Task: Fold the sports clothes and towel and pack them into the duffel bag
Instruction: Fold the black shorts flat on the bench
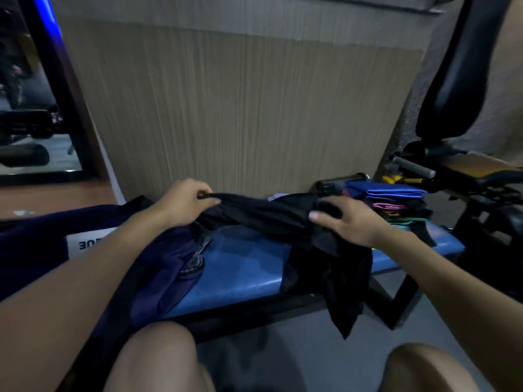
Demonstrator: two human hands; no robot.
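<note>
A black sports garment (271,213) is stretched above the blue padded bench (243,267). My left hand (184,202) pinches its left end, and my right hand (348,219) grips its bunched right part. The rest of the garment hangs over the bench's front edge. On the left lies the dark navy duffel bag (158,270) with a white label and a zip pull, partly under my left forearm. Folded blue cloth (387,192) tops a pile of dark clothes with pink and green trim (396,210) at the bench's right end.
A wood-grain panel (240,108) stands right behind the bench. A black gym machine with a padded seat and handle (452,108) is at the right. A mirror (25,108) is at the left. My knees are at the bottom, over grey floor.
</note>
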